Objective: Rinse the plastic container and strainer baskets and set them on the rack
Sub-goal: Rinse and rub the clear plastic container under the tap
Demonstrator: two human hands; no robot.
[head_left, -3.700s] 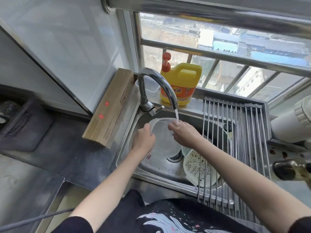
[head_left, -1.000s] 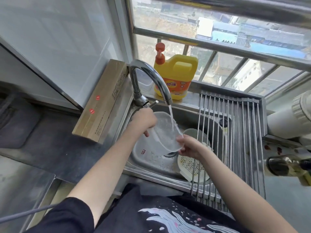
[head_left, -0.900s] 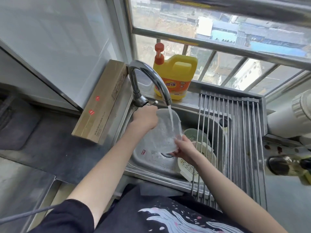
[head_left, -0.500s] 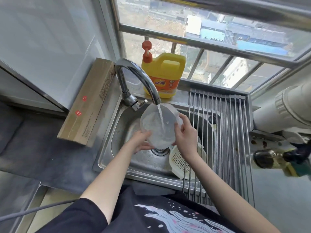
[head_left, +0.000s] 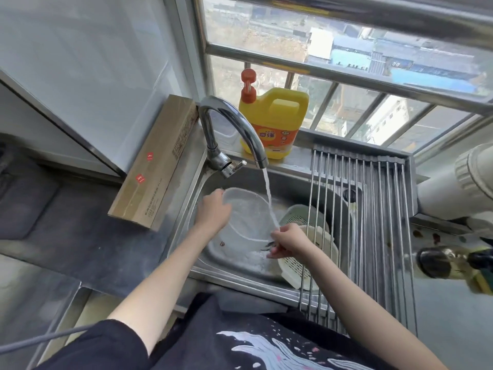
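left hand (head_left: 212, 213): fingers curled on plastic container (head_left: 249, 217) rim
right hand (head_left: 289, 241): fingers pinching container's near rim
detergent jug (head_left: 272, 124): label reads "奇强"
cardboard box (head_left: 156, 164): print illegible

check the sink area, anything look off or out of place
Small dark bits of debris lie on the sink floor near the right hand, plus a reddish speck further left. The cardboard box leans tilted against the wall.

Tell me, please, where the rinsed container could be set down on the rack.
The whole rack is bare; its far end near the windowsill and its right side beside the white pipe are freest. Below its near-left bars the sink is crowded with strainer baskets and both hands on the container.
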